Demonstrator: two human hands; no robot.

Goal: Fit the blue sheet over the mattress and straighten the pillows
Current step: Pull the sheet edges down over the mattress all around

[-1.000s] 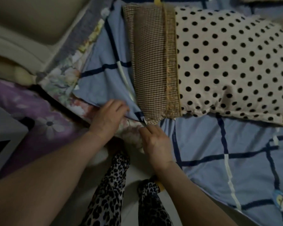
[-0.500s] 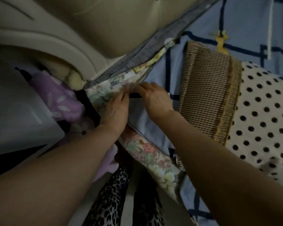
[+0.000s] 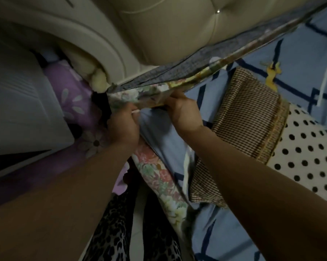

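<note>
Nearest to me are my own legs in leopard-print trousers [image 3: 113, 228], standing at the side of the bed. Just beyond them the floral mattress cover [image 3: 159, 178] runs along the bed's edge, with the blue sheet [image 3: 159, 136] lying on top of it, its corner bunched up between my arms. My left hand [image 3: 122, 127] has its fingers curled round the sheet's corner at the mattress edge. My right hand [image 3: 183, 112] reaches just past it, fingers tucked under the lifted floral corner, gripping the fabric there. To my right, on the sheet, lies a brown checked pillow [image 3: 251, 117], and touching it farther right a white pillow with black polka dots [image 3: 309, 155]. To my left sits purple flowered bedding [image 3: 72, 91] beside a white cabinet [image 3: 17, 110]. Farthest away stands the cream padded headboard [image 3: 168, 31], with the mattress corner pressed against it.
</note>
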